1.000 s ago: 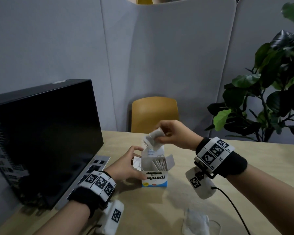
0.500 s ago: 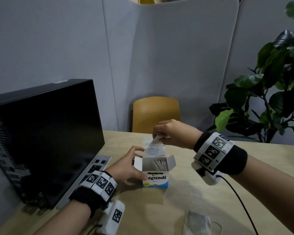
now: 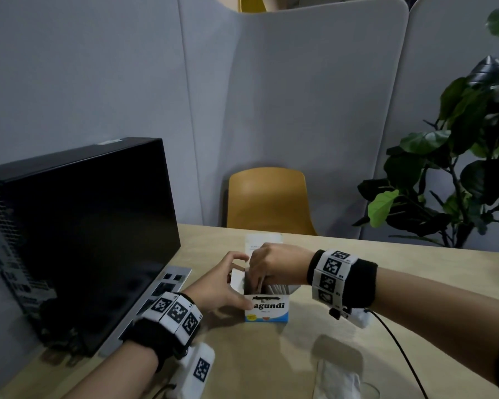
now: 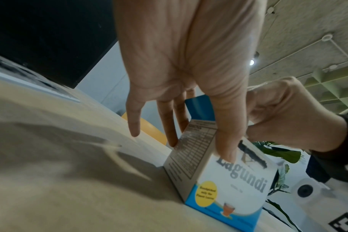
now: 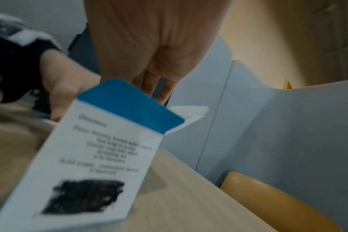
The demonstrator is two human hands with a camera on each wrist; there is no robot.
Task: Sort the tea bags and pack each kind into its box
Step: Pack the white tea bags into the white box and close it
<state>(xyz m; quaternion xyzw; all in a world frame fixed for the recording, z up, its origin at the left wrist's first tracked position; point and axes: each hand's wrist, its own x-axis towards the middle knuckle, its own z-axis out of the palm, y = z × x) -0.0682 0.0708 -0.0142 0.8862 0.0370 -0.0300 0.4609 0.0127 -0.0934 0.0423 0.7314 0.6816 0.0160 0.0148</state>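
Observation:
A white-and-blue Lagundi tea box stands open on the wooden table, its lid flap upright at the back. My left hand grips the box, thumb on the printed front and fingers on the left side panel. My right hand is over the opening with bunched fingertips pushed down inside among white tea bags. The tea bag it carried is hidden under those fingers. The right wrist view shows the box's back, a blue flap and my fingers behind it.
A black computer case stands at the left with a silver keyboard at its foot. A loose pale tea bag lies near the front edge beside a glass. A yellow chair and a plant stand beyond the table.
My right hand came down from above the box with the white tea bag and its fingers went into the opening. The left hand kept its hold on the box.

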